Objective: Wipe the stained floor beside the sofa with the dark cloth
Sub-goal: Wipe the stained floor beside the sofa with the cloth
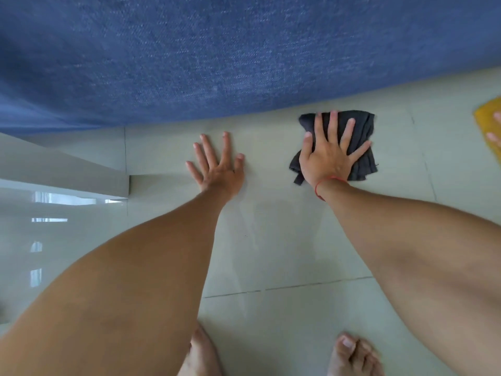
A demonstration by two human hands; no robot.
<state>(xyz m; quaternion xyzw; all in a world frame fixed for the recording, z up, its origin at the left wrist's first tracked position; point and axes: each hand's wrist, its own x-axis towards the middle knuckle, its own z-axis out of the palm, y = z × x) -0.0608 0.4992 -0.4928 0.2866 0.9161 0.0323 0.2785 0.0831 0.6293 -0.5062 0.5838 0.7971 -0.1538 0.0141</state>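
Observation:
The dark grey cloth [360,131] lies crumpled on the pale tiled floor [284,240], just in front of the blue sofa [217,55]. My right hand [329,153] presses flat on the cloth with fingers spread, covering its left half. My left hand [218,165] rests flat on the bare tile to the cloth's left, fingers apart, holding nothing. Faint damp streaks show on the tile below the hands.
A white low ledge or furniture base [67,169] stands at the left. A yellow cloth [489,123] with another person's fingers [494,137] on it is at the right edge. My bare feet [352,354] are at the bottom.

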